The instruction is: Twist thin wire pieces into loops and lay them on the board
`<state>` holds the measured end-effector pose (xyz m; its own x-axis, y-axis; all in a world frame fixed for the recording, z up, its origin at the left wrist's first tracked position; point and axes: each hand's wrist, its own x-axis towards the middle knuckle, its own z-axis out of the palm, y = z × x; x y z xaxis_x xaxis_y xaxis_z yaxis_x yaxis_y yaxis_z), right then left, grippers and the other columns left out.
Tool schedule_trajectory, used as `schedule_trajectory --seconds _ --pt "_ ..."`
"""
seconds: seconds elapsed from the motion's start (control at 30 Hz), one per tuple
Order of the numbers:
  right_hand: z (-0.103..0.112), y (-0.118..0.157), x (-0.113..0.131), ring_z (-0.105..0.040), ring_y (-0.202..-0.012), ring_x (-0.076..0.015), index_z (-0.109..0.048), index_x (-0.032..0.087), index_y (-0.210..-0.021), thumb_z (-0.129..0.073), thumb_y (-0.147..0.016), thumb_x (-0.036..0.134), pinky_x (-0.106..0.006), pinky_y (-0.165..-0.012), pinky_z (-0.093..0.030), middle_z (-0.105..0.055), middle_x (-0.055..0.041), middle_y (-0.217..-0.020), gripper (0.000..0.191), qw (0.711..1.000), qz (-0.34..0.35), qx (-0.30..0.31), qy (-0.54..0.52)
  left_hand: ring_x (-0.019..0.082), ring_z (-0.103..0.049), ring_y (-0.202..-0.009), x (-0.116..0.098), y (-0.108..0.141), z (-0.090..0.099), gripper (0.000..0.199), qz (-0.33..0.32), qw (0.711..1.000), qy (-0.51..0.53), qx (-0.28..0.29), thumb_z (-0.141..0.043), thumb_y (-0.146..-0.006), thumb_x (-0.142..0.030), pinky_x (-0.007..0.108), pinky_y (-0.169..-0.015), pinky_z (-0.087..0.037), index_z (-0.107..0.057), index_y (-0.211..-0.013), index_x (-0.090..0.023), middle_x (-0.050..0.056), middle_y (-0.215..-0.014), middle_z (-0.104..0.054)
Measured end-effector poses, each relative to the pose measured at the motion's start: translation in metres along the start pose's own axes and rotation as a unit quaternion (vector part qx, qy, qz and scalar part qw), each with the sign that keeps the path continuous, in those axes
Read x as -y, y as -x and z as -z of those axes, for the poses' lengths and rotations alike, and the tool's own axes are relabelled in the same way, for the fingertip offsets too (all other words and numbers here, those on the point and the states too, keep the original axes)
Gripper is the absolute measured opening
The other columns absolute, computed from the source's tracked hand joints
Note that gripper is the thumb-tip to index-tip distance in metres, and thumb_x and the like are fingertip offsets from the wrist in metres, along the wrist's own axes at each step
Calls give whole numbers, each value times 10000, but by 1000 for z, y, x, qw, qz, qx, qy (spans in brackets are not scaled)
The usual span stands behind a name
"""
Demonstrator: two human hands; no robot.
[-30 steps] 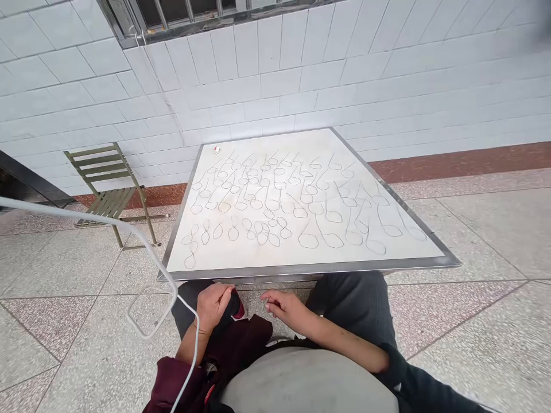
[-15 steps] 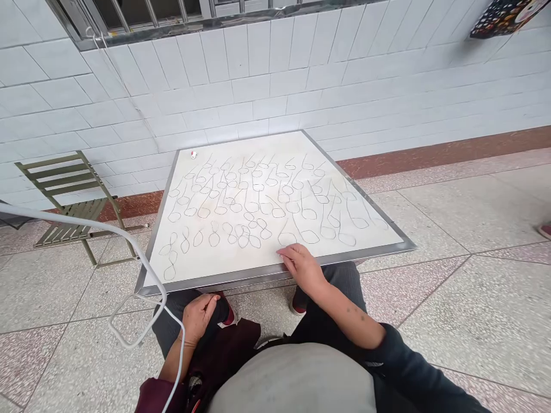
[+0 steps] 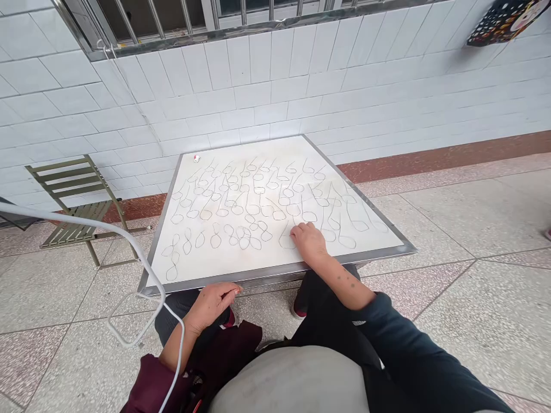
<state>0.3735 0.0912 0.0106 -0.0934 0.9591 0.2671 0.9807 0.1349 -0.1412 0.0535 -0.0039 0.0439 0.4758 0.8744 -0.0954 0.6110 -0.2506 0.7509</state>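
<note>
A white table [image 3: 241,265] with a grey rim carries rows of thin dark wire loops [image 3: 244,237], several of them with long straight ends. My right hand [image 3: 308,240] rests over the front part of the tabletop, fingers curled down at a loop near the right-front; its fingertips and anything under them are hard to make out. Just below the front rim, my left hand [image 3: 215,304] hovers above my left thigh, thumb and fingers pressed together. Whatever may be between those fingertips is too small to name.
A green slatted folding chair [image 3: 77,198] stands left of the table. A white cable [image 3: 142,258] curves past the table's left-front corner. Behind is a white tiled wall [image 3: 258,92]. A small red and white object [image 3: 197,158] lies at the back-left corner.
My right hand has moved forward and slightly right, farther onto the tabletop. My left hand has risen from my lap and shifted right toward the front rim.
</note>
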Motion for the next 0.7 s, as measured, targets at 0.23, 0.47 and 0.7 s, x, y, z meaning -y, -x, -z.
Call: schedule_trajectory --seconds 0.23,0.47,0.7 --pt "-2 -1 4 -499 -821 -254 -626 137 -828 -432 -884 80 -337 -645 -386 -606 -158 -832 210 1000 17 15 17 128 -529 -576 -17 -12 -17 364 66 975 212 -24 -515 -871 -458 230 -528 -423 -712 -1021 -190 27 -686 -620" --pt "28 18 14 -550 -763 -215 -567 158 -882 -435 -889 143 -292 -581 -379 -611 -105 -830 132 995 -39 -9 -91 129 -551 -630 -23 -16 -59 333 86 931 342 -93 -612 -823 -431 240 -561 -452 -697 -1039 -192 36 -749 -634" --pt "52 72 70 -539 -644 -145 -517 189 -874 -424 -881 213 -270 -609 -435 -570 -31 -772 97 938 28 -13 -346 166 -617 -903 -40 -17 -59 390 103 850 474 -205 -713 -757 -405 290 -816 -474 -701 -1114 -246 65 -979 -703"
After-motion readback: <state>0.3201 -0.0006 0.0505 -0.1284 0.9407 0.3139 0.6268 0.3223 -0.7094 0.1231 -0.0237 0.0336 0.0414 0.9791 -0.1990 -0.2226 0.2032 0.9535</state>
